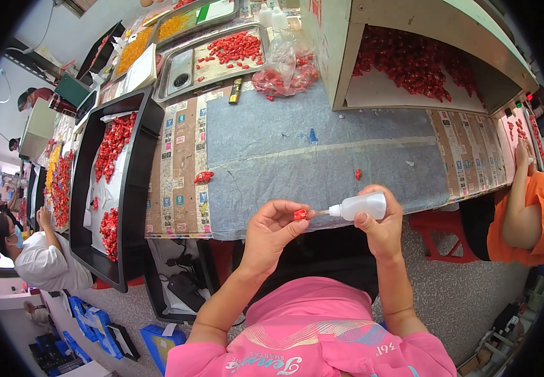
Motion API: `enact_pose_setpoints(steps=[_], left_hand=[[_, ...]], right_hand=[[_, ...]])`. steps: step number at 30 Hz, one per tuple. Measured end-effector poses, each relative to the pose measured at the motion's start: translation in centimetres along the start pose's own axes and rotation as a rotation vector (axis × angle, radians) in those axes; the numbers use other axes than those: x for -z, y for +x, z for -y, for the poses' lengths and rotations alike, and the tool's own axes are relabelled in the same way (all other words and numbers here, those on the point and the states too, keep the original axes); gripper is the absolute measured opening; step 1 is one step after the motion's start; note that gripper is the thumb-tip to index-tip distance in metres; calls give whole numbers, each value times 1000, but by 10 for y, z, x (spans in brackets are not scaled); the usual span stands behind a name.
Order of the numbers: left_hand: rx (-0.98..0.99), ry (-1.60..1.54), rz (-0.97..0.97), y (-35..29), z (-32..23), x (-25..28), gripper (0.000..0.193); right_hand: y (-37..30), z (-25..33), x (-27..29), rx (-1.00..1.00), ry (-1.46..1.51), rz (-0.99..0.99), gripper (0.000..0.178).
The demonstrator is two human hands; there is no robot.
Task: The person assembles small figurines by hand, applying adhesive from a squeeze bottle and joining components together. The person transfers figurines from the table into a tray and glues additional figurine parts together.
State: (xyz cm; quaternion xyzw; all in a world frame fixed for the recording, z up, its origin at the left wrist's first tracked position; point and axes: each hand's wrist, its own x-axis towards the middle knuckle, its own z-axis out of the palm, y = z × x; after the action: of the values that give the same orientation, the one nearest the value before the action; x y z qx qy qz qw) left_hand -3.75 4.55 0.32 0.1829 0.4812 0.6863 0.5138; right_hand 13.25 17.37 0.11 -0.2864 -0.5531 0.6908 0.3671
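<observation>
My left hand (pixel 273 227) pinches a small red plastic piece (pixel 300 215) between thumb and fingers, just past the table's front edge. In my right hand (pixel 381 227) lies a white squeeze bottle (pixel 364 206), tipped on its side. Its thin nozzle points left and reaches the red piece, or very close to it; whether they touch I cannot tell. On the grey cloth (pixel 322 157) beyond my hands sits one loose red piece (pixel 358 174). Another, larger red piece (pixel 203 177) rests near the cloth's left edge.
At left stands a black tray (pixel 140 135) with red pieces. A metal tray (pixel 212 45), a bag of red pieces (pixel 284 78) and a yellow-black tube (pixel 235 91) lie at the back. An open-fronted box (pixel 341 56) holds more. People sit on both sides.
</observation>
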Motion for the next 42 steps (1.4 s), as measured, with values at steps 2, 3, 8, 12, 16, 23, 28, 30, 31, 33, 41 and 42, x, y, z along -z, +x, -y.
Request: enact_pose_setpoints(steps=[2,3,8,12,16,23,28,30,31,33,41,42], left_hand=[[-5,-10,-1,0,1,0,22],[-10,-21,-3,0,1,0,22],[-17,-22,-7,0,3,0,22],[-35,-13,1,0,2,0,21],[-39,-23,-11,0,3,-1,22],[-117,-30,-19,0,5,-1,25],[-138,-26,-15,1,7,-1,26],[-146,-4,-17,0,7,-1,26],[-146,-3,-20,0,7,-1,26],[-158,-7,-13,1,8,0,26],[-150,-5,-20,0,8,-1,26],[-147,-6,-22,1,8,-1,26]], right_hand=[[-1,-1,0,-5,2,-8,43],[-1,-2,0,-6,2,-5,43],[-2,-5,-5,5,-9,-50,53],[-3,-8,-6,5,8,-45,52],[-5,-11,-6,5,34,-42,50],[-7,-12,-6,1,39,-48,44],[-8,-12,-7,-11,48,-42,44],[-8,-11,-9,-20,54,-42,44],[-8,-11,-9,-28,61,-43,44],[-9,-13,-8,-31,55,-37,44],[-12,-16,-9,-25,55,-39,43],[-12,-16,-10,-30,65,-43,44]])
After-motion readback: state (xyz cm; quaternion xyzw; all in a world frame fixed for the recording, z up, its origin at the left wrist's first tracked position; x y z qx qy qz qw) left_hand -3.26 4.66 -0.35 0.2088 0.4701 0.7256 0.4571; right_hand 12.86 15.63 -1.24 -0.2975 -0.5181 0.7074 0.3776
